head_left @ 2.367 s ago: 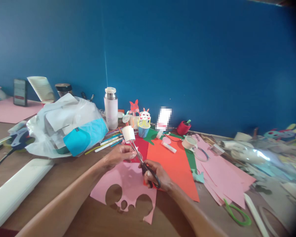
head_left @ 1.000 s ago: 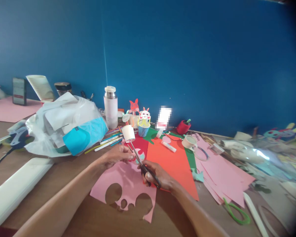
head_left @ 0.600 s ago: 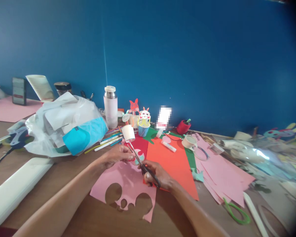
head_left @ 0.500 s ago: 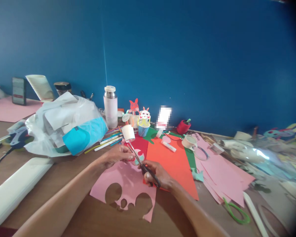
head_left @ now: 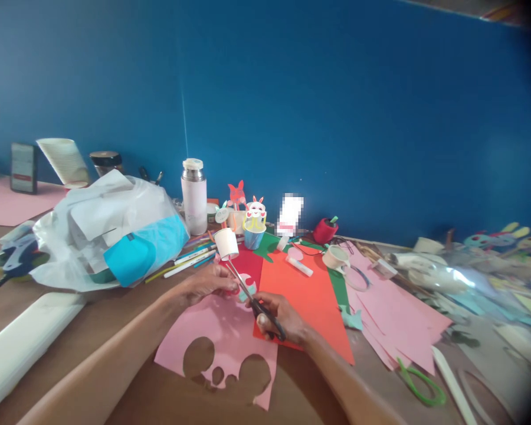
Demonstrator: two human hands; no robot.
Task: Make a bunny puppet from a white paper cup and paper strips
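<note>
My right hand (head_left: 281,319) grips a pair of scissors (head_left: 265,319) by the dark handles, its blades pointing up and left. Close to those blades, my left hand (head_left: 210,283) is closed in a pinch; what sits between its fingertips is too small to make out. Just beyond the fingers is a small red and pale blue paper piece (head_left: 248,287), partly behind the scissors. Beneath both hands lies a pink sheet (head_left: 230,330) with round holes cut out. An orange sheet (head_left: 310,289) extends under the right hand. A white paper cup (head_left: 226,243) stands tilted beyond the blade tips.
A bulging plastic bag (head_left: 88,224) and a white flask (head_left: 194,200) stand to the left and behind. Paper animal figures in cups (head_left: 253,236), pens (head_left: 190,260), a glue stick (head_left: 300,265) and a tape roll (head_left: 336,258) surround the work. Pink sheets (head_left: 398,313) lie at right.
The view has shifted slightly, so the scene sits a little lower and further left. Both hands and the scissors hold nearly the same pose.
</note>
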